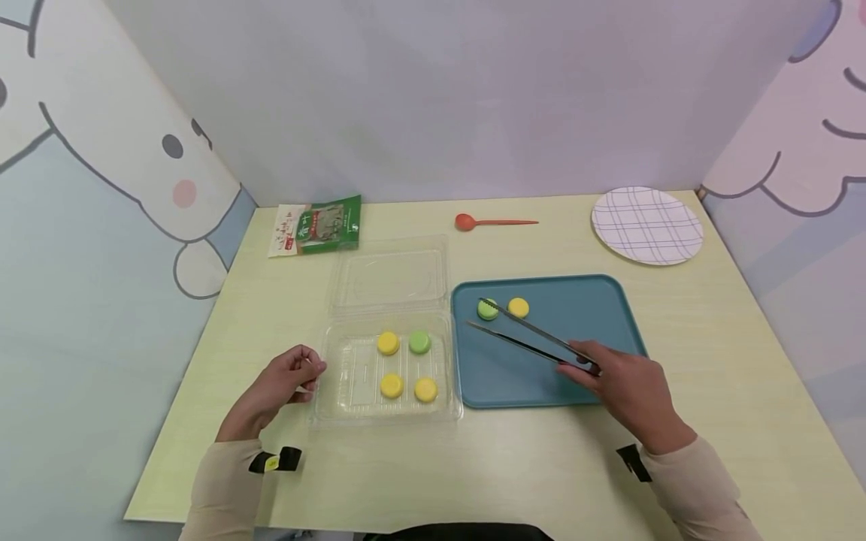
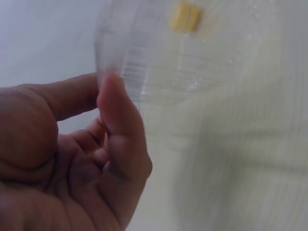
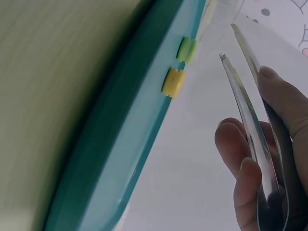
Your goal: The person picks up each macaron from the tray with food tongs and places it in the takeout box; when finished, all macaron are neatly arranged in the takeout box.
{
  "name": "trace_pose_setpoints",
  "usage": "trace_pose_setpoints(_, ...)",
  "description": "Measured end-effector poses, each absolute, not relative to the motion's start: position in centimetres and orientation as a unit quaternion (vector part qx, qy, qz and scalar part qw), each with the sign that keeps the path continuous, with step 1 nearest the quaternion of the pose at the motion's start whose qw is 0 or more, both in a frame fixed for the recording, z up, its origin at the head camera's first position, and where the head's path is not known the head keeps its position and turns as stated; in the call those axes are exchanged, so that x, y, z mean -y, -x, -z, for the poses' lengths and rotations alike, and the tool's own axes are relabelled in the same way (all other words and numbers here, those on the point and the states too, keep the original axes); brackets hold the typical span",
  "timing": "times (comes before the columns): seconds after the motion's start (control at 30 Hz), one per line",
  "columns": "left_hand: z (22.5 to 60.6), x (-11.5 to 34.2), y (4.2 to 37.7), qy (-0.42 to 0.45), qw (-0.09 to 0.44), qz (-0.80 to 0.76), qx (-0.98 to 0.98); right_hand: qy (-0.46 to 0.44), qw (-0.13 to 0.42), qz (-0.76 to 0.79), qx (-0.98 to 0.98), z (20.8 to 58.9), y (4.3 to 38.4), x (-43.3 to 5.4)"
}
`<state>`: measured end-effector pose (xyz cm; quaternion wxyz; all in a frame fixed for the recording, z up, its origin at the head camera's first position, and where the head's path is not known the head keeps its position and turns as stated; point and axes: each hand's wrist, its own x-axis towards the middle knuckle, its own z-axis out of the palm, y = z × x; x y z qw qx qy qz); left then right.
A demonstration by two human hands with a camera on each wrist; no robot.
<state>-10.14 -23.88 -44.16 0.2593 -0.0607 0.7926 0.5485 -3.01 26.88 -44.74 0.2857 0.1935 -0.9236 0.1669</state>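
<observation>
My right hand [image 1: 632,391] grips metal tongs [image 1: 534,349], their two arms spread apart over the blue tray [image 1: 541,383] with nothing between the tips. On that tray lie a green macaron [image 1: 487,309] and a yellow macaron [image 1: 518,307]; one tong arm overlaps the green one in the head view. With thumb and finger my left hand [image 1: 280,383] pinches the left edge of a clear plastic box [image 1: 352,409]. Inside the box sit a green macaron [image 1: 419,343] and three yellow ones, among them a front right one [image 1: 425,390]. The box's lid [image 1: 389,278] lies folded back.
At the back left lies a green and white food packet [image 1: 318,227], close to the lid. A red spoon [image 1: 494,222] rests near the back edge of the table. A white checked plate [image 1: 647,226] stands at the back right, behind the tray.
</observation>
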Motion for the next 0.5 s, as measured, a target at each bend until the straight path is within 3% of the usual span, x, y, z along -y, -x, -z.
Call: trace_pose_setpoints(0.5, 44.36, 24.02, 10.31, 0.058, 0.261, -0.546, -0.794, -0.162, 0.271, -0.139, 0.939, 44.77, 2.94, -27.51)
